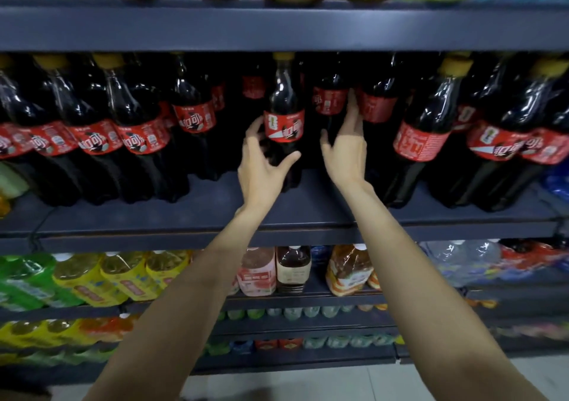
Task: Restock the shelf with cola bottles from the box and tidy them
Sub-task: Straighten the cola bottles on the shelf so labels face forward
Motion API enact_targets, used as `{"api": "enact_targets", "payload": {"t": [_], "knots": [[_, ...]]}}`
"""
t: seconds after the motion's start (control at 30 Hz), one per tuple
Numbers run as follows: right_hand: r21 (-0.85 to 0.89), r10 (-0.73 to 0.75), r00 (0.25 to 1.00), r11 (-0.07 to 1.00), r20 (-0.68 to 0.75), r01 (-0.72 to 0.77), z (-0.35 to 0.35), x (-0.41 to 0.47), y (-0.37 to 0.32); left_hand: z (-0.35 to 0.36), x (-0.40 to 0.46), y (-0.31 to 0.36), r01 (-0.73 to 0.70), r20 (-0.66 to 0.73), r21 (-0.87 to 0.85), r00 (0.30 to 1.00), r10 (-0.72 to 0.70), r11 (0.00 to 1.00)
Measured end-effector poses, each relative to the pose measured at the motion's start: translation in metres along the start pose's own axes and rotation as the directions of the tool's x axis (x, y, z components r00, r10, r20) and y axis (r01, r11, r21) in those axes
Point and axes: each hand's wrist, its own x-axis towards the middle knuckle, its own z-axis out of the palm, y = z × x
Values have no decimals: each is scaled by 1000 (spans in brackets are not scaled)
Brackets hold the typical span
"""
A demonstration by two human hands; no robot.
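Cola bottles with red labels and yellow caps fill the dark middle shelf. One cola bottle stands upright near the shelf's centre, ahead of the rows behind it. My left hand wraps its lower body, with the fingers on its left side and the thumb across the front. To its right, my right hand reaches in with straight fingers. Its fingertips touch the gap between two back-row cola bottles. The box is out of view.
More cola bottles stand in groups at the left and right of the shelf. The upper shelf edge hangs just above the caps. Juice and tea bottles fill the shelves below. Pale floor lies beneath.
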Motion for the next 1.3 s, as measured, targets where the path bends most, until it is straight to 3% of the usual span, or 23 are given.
{"api": "enact_targets", "payload": {"t": [0.27, 0.43, 0.67, 0.8, 1.07, 1.3], "knots": [[-129, 189, 981, 975, 41, -182, 20, 25, -13, -72, -20, 6, 38, -10, -35, 999, -38, 999], [9, 82, 997, 997, 6, -82, 7, -9, -14, -108, -35, -3, -9, -117, 68, 993, 17, 998], [411, -82, 966, 911, 247, -27, 19, -29, -36, -119, -30, -30, -114, -219, 231, 962, 165, 966], [390, -145, 946, 921, 291, 21, 33, -27, -49, -107, -26, -37, -122, -244, 310, 948, 203, 943], [313, -162, 944, 947, 286, 68, 36, -23, -36, -95, -18, -34, 18, -314, 493, 936, 159, 870], [346, -153, 954, 937, 260, 56, 34, -19, -32, -94, -17, -36, -36, -339, 470, 915, 218, 882]]}}
